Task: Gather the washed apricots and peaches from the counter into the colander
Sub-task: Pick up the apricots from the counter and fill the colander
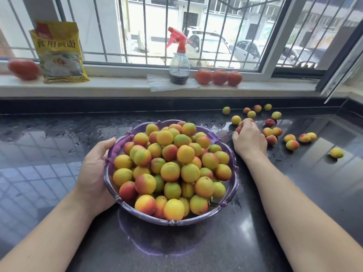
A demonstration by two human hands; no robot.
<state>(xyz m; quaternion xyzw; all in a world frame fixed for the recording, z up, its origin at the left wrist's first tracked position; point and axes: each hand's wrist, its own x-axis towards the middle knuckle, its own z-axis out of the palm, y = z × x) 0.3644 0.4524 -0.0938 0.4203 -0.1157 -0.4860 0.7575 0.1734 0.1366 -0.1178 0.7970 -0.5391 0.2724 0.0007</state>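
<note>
A purple colander (233, 185) heaped with yellow, orange and red apricots and peaches (170, 167) stands in the middle of the dark wet counter (59, 134). My left hand (94, 171) holds its left rim, thumb on the edge. To the right of the colander, my right hand (248, 139) lies palm down on the counter with its fingers curled over a few loose fruits (239, 129). Several more loose fruits (292, 144) are scattered beyond and to the right of that hand, one apart at the far right (336, 152).
On the windowsill stand a yellow packet (59, 54), a spray bottle with a red trigger (179, 61) on a paper sheet, three tomatoes (219, 76) and another tomato at far left (23, 68). A sink's edge (334, 122) shows at right.
</note>
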